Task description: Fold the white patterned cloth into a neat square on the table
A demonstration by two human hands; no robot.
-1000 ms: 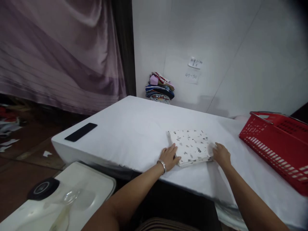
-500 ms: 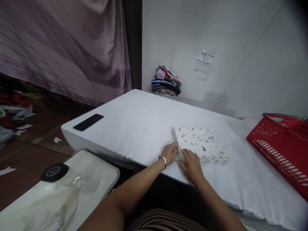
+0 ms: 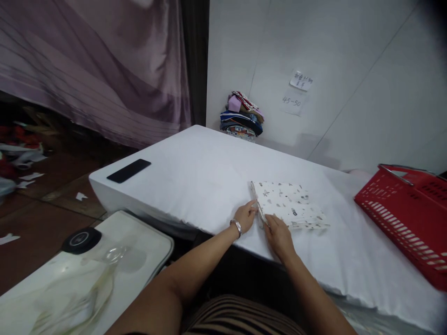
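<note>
A folded white cloth with a small dark print [image 3: 284, 202] lies on the white-covered table [image 3: 195, 181], in front of me. My left hand [image 3: 246, 217], with a bracelet on its wrist, is at the cloth's left edge, its fingers closed on that edge. Close beside it, my right hand [image 3: 278, 235] grips the near left corner, thumb tucked under and fingers over the top. The left edge is lifted slightly and curls upward between the hands. The rest of the cloth rests flat.
On the right stands a red plastic basket [image 3: 405, 218]. A black flat object [image 3: 129, 170] lies at the table's left end. Stacked folded clothes [image 3: 241, 116] sit by the wall. A white side surface [image 3: 139, 232] at lower left holds a round black object [image 3: 82, 240].
The cloth's left edge has been raised and curled a little. My right hand has closed more around the near corner; my left hand has shifted slightly up along the edge.
</note>
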